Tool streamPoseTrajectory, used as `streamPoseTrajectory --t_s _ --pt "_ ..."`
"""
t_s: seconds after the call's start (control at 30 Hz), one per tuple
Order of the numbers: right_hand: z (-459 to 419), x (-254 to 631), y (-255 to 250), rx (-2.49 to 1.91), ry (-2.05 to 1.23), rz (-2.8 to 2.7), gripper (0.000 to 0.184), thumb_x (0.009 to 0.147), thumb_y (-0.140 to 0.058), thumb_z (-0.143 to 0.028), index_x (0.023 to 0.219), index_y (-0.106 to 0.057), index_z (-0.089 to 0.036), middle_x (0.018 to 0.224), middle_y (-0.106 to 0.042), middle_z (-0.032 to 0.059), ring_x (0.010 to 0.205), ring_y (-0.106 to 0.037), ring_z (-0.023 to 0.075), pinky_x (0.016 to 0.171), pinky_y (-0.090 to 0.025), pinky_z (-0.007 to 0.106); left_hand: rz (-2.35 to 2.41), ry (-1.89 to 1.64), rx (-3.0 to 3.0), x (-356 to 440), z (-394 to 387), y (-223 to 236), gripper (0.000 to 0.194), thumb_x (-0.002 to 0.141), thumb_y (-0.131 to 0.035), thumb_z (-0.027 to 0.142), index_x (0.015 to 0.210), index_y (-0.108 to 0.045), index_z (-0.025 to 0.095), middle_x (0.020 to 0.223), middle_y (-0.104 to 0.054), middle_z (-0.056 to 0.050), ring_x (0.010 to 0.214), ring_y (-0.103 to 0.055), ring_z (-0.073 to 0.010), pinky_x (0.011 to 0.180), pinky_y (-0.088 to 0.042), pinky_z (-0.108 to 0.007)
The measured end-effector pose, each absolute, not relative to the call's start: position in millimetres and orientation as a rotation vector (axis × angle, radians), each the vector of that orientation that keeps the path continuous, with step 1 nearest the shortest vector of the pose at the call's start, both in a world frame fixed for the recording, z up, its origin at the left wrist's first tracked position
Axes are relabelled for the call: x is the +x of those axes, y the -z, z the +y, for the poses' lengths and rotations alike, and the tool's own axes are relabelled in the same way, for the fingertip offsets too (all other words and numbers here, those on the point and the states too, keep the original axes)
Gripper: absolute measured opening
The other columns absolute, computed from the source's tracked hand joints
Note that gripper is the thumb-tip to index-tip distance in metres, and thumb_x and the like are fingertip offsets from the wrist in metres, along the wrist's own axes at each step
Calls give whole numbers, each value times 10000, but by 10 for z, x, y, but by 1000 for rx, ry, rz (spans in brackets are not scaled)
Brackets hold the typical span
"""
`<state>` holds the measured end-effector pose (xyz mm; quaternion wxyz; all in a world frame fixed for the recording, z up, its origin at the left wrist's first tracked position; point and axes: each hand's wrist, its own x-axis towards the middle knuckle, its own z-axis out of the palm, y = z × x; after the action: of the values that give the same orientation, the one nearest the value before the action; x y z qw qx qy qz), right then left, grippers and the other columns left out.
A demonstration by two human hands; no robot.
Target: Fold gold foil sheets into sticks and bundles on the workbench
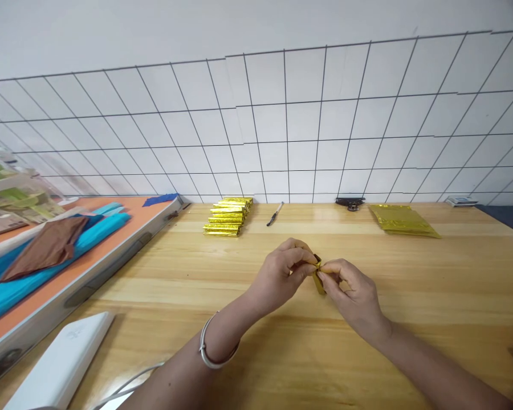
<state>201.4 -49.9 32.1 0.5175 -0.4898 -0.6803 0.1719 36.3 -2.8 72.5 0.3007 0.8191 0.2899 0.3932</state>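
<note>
Above the middle of the wooden table (175,296), my left hand (284,270) and my right hand (353,290) meet over a small folded piece of gold foil paper (319,283). My left thumb and fingers pinch its upper left side. On the other side, my right thumb and forefinger pinch it near the top. Part of the gold paper hangs below the fingertips, and the rest is hidden by them. Farther back lies a row of rolled gold foil pieces (228,217). A flat stack of gold foil sheets (402,220) rests at the back right.
A pen (275,214) and a black clip (349,203) lie near the tiled wall (303,125). To the left, an orange-topped surface (111,228) bears blue and brown folded material (47,245). A white box-shaped device (64,364) and a cable (128,381) are at the front left.
</note>
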Motion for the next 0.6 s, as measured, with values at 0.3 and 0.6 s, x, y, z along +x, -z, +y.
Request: streamPoseTrajectory --t_s 0.3,0.6 --pt "-505 1997 -336 -1205 -382 -1645 44 828 -528 -212 794 -556 -208 724 -567 -1 610 -511 112 586 -429 251 925 -1009 2353 362 -83 -805 110 795 -518 116 789 -613 172 865 -559 -25 698 -545 -96 612 -453 -212" --pt "-497 2000 -354 -1186 -337 -1652 45 825 -529 -210 792 -559 -209 725 -574 2 621 -524 115 598 -441 248 1005 -927 2393 380 -99 -875 77 795 -538 153 760 -603 173 887 -566 -19 679 -553 -93 638 -481 -224"
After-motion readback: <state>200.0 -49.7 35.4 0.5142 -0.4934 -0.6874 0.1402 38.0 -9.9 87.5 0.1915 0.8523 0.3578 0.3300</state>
